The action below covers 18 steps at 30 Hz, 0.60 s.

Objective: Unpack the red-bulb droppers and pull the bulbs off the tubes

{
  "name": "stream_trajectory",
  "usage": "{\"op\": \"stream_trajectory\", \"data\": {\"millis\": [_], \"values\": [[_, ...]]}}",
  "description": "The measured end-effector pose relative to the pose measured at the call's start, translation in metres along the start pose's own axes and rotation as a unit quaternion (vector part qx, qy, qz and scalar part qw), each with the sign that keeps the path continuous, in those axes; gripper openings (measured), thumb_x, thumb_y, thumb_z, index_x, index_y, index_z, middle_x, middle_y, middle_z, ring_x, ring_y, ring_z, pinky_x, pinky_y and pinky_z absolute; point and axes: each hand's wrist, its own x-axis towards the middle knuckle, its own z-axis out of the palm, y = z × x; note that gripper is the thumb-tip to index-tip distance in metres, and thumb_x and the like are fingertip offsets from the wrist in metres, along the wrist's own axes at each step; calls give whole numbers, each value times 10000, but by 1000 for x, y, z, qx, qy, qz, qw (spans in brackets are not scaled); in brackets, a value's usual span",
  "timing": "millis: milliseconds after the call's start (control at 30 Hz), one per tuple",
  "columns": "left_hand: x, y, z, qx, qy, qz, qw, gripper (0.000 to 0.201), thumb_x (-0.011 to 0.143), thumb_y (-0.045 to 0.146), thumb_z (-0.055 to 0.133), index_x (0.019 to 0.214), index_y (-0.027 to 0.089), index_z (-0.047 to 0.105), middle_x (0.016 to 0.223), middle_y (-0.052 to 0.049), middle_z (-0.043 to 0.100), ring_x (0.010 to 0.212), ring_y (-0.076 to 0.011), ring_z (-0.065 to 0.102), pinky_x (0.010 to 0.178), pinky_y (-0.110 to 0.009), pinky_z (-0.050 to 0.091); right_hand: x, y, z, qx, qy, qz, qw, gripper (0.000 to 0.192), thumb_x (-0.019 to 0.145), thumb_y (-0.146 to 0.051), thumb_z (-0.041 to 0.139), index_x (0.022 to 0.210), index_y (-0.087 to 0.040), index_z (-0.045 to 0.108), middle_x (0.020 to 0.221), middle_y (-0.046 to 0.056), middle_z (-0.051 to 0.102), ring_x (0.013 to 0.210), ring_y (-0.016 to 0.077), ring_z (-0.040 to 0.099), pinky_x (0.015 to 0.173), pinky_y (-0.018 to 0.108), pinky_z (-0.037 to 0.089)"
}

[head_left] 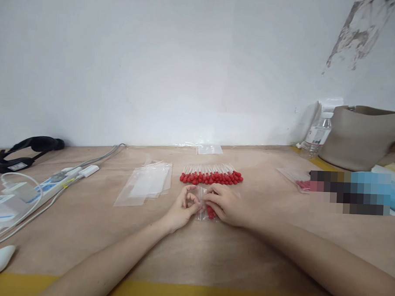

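Observation:
A small clear zip bag [201, 214] lies flat on the table between my hands, with red-tipped pieces [211, 212] inside it. My left hand [184, 208] has thumb and forefinger pinched at the bag's left edge, the other fingers curled. From the other side, my right hand [229, 205] presses its bent fingers and thumb together on the bag, covering much of it. Just beyond both hands, a row of pale thin sticks with rounded red heads [211, 178] lies with the heads toward me. Left of the row is an overlapping stack of flat clear bags [146, 185].
Another flat bag [210, 149] lies by the wall. To the right are a bag with red pieces [297, 182], a plastic bottle [319, 133] and a beige bag [358, 137]. A power strip [48, 187] with cables and a black strapped item [27, 151] are left.

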Motion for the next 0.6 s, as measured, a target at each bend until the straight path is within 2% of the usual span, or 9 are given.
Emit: {"op": "stream_trajectory", "data": {"millis": [167,367,500,600], "values": [[-1,-1,0,-6,0,13,1000,664,635,296,689,1151,205,282,706,68,483,600,-69,517,631,-220,401,18,7,9,-11,-16,-43,999,279,765,-91,460,969,-225,595,1030,66,510,891,159,471,734,289,366],[-4,0,2,-13,6,10,1000,754,625,228,695,1224,206,238,656,83,496,641,-81,549,685,-229,417,17,9,6,-69,-20,-102,992,249,811,-135,439,1007,-221,567,995,54,565,858,150,473,723,296,314],[-7,4,4,-25,5,15,1000,730,664,216,645,1259,215,222,683,71,527,680,-89,561,737,-249,421,13,11,9,-76,-4,-119,990,226,827,-140,411,973,-199,572,975,41,603,846,150,462,716,299,297],[-8,6,4,-34,-9,16,999,727,648,192,648,1250,221,240,708,60,539,724,-106,574,755,-260,420,9,14,12,-72,8,-133,988,280,819,-134,417,1052,-210,552,956,33,623,846,153,458,716,306,288]]}}
